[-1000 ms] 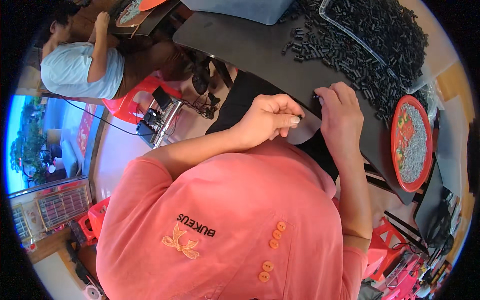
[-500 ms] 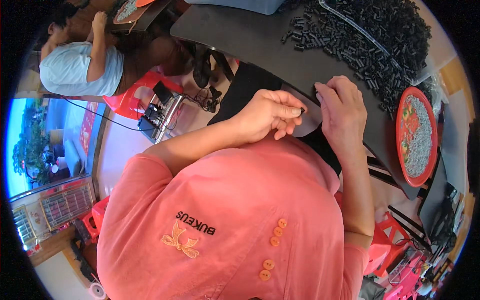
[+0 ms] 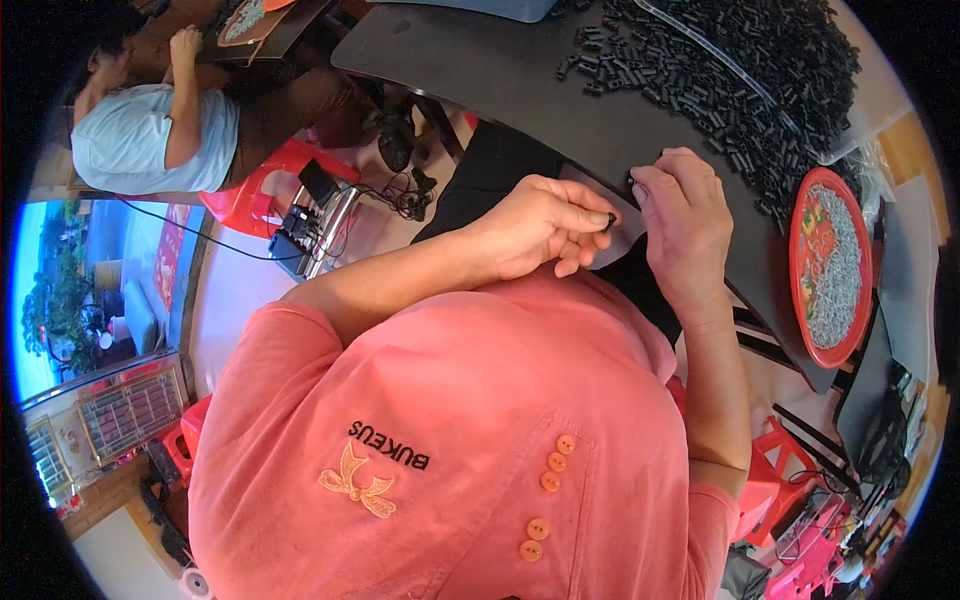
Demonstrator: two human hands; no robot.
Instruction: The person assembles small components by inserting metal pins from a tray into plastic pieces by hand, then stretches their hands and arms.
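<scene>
My left hand (image 3: 535,225) pinches a small black plastic piece (image 3: 610,222) between thumb and forefinger, its other fingers curled under, in front of my body. Slightly to the right, my right hand (image 3: 688,225) is raised at the table's edge with thumb and fingers drawn together. A tiny dark bit (image 3: 632,179) shows at its fingertips, too small to make out. The two hands are apart. Beyond them, a large heap of short black plastic tubes (image 3: 720,90) covers the far right of the dark table (image 3: 480,70).
A red plate (image 3: 803,300) of small silvery parts (image 3: 838,275) sits at the table's right edge. A clear strip (image 3: 700,50) lies over the heap. A grey-blue bin (image 3: 470,8) stands at the far edge. Another person (image 3: 155,135) sits far left near a red stool (image 3: 265,185).
My left hand, with the black piece, has shifted slightly right toward my right hand. The right hand stays nearly where it was, and the whole view has shifted slightly.
</scene>
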